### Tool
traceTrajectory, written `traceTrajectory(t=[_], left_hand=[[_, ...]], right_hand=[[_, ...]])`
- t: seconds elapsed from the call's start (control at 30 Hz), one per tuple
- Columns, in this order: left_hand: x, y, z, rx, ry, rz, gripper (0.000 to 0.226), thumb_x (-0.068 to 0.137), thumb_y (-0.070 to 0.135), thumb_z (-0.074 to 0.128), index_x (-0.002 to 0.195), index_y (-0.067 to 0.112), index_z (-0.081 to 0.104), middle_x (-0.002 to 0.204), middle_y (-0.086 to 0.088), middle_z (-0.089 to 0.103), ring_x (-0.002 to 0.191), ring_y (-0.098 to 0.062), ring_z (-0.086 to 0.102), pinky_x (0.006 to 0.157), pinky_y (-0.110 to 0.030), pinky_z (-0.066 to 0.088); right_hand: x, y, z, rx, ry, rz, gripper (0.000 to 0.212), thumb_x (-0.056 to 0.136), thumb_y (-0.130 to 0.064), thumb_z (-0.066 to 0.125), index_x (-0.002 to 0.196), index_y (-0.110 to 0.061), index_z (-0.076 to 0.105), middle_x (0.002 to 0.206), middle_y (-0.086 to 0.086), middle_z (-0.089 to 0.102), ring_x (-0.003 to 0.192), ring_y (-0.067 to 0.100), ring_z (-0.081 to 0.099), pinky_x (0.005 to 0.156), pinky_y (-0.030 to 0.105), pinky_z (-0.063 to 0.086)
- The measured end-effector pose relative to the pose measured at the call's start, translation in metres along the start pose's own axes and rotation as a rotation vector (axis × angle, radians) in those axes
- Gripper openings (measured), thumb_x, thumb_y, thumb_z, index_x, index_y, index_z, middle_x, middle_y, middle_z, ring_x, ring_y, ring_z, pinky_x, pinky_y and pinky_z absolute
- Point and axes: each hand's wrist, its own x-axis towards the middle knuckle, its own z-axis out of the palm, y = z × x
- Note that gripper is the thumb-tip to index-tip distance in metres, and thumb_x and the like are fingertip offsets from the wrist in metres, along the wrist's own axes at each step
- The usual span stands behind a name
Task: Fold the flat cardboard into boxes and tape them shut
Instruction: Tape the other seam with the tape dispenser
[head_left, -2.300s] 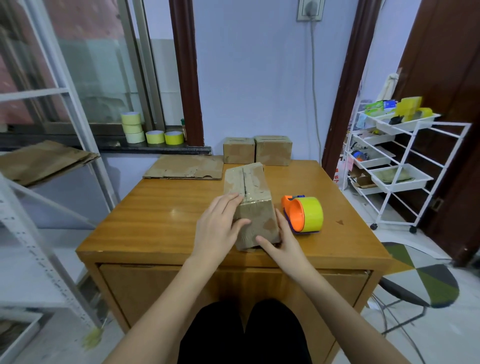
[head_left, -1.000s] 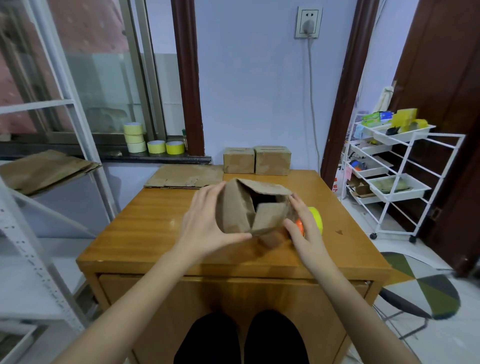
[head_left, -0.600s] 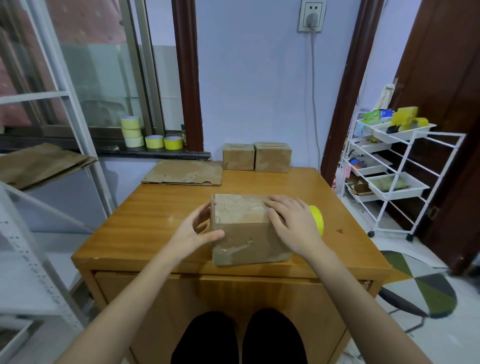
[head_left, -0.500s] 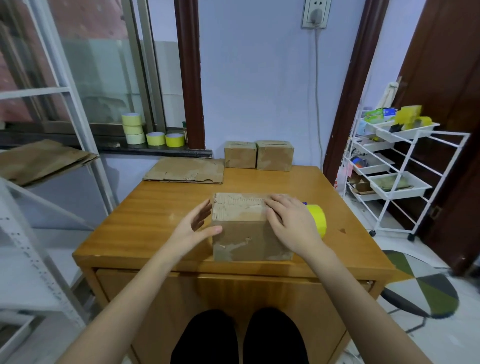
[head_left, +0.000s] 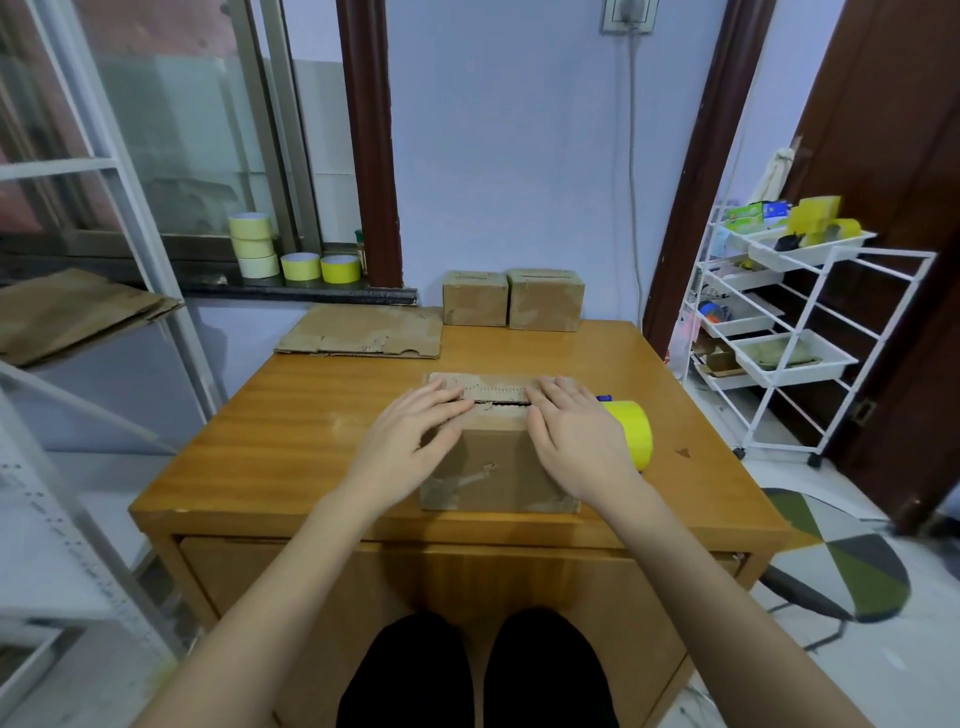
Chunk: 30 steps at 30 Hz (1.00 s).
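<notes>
Right now both hands lie flat on top of the cardboard box (head_left: 498, 467), which sits near the front edge of the wooden counter (head_left: 291, 436), directly before the person. The left hand (head_left: 415, 436) covers the left end of the top, fingers straight and slightly spread, pressing the flaps down. The right hand (head_left: 576, 441) does the same on the right end; its grip is also unclenched, pinching nothing. Between the two hands a dark seam (head_left: 501, 402) shows where the top flaps meet, and no tape looks to bridge it yet.

Just beside the box on its right, partly hidden by the right hand, rests the yellow tape roll (head_left: 631, 434) in its dispenser.

My guess is the box is light and hollow, fairly stiff at the walls but springy at the flaps, so they would likely lift if the pressure came off. The card looks worn and a little torn on the front face, so it may crease under a hard squeeze. Holding it from above, one palm across the seam, seems the sound choice while the other hand fetches the tape.

Two finished boxes (head_left: 511, 299) stand at the far edge, with flat cardboard (head_left: 363, 332) lying to their left.
</notes>
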Motion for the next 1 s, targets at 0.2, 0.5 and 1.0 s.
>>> traceTrajectory(t=[0.2,0.5,1.0], left_hand=[[-0.002,0.003,-0.002,0.001,0.008,-0.024,0.058,0.087,0.062,0.025,0.132,0.035,0.050,0.136,0.026,0.038,0.135,0.005,0.024,0.117,-0.032,0.017],[0.006,0.028,-0.006,0.088,0.117,0.070,0.040,0.092,0.029,0.042,0.130,0.028,0.057,0.142,0.013,0.043,0.136,-0.002,0.025,0.117,-0.032,0.010],[0.019,0.069,0.023,0.201,0.104,0.154,0.029,0.088,0.015,0.060,0.113,0.026,0.070,0.134,0.003,0.057,0.135,-0.019,0.041,0.113,-0.033,0.016]], right_hand=[[-0.001,0.002,-0.014,0.175,-0.064,-0.019,0.043,0.104,-0.028,0.030,0.140,-0.011,0.047,0.150,0.008,0.039,0.143,0.020,0.026,0.115,0.027,0.009],[-0.034,0.066,-0.014,0.320,0.060,0.504,0.056,0.096,-0.034,0.050,0.144,-0.010,0.035,0.147,0.010,0.038,0.133,0.025,0.039,0.104,0.040,0.035],[-0.043,0.061,0.018,0.311,0.009,0.584,0.070,0.084,-0.064,0.055,0.134,-0.019,0.036,0.125,0.000,0.056,0.105,0.026,0.060,0.071,0.031,0.038]])
